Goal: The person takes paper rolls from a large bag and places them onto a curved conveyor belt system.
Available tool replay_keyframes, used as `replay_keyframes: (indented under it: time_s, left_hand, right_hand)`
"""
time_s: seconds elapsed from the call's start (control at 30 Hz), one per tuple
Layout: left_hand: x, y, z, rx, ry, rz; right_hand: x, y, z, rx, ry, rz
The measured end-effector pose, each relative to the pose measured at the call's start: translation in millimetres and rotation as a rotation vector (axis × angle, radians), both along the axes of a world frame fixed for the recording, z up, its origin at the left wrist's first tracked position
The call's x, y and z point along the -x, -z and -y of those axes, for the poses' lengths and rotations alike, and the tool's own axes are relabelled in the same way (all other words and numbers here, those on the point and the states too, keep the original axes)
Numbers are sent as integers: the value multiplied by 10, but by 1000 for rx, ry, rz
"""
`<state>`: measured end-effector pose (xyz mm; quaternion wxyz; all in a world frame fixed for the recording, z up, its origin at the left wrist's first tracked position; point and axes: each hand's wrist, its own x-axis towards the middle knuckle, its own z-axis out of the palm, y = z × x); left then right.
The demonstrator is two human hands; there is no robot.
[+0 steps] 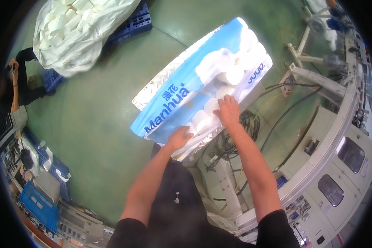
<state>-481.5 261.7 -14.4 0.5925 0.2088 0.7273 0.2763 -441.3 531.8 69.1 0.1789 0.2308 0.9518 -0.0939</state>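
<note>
A large blue and white plastic bag (202,89), printed on its side, lies with its mouth spread wide. White paper rolls (201,120) fill it in rows, some showing under the loose film. At the near end, my left hand (179,138) is bent against the end roll, its fingertips partly hidden. Farther along the same row my right hand (228,110) grips a roll at the bag's edge, thumb and fingers apart. Beneath the bag is a shiny patterned metal platform (163,81).
A big white sack of rolls (89,47) stands on a blue pallet (132,22) at the far left. Another person (18,82) is at the left edge. Black cables (273,132) and a long pale machine (318,165) lie to the right. A blue crate (39,206) sits lower left.
</note>
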Motion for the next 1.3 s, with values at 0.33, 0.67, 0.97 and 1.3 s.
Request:
replay_keyframes:
  time_s: [0.33, 0.67, 0.97, 1.3]
  left_hand:
    - [46, 47, 86, 39, -181, -143]
    - [282, 183, 88, 107, -291, -134]
    - [57, 786, 426, 287, -421, -43]
    - [50, 247, 209, 7, -369, -75]
  right_hand:
    - [12, 135, 168, 62, -179, -170]
    - [-239, -49, 722, 335, -99, 65]
    - [-584, 195, 829, 328, -336, 244]
    - [-112, 200, 788, -46, -524, -183]
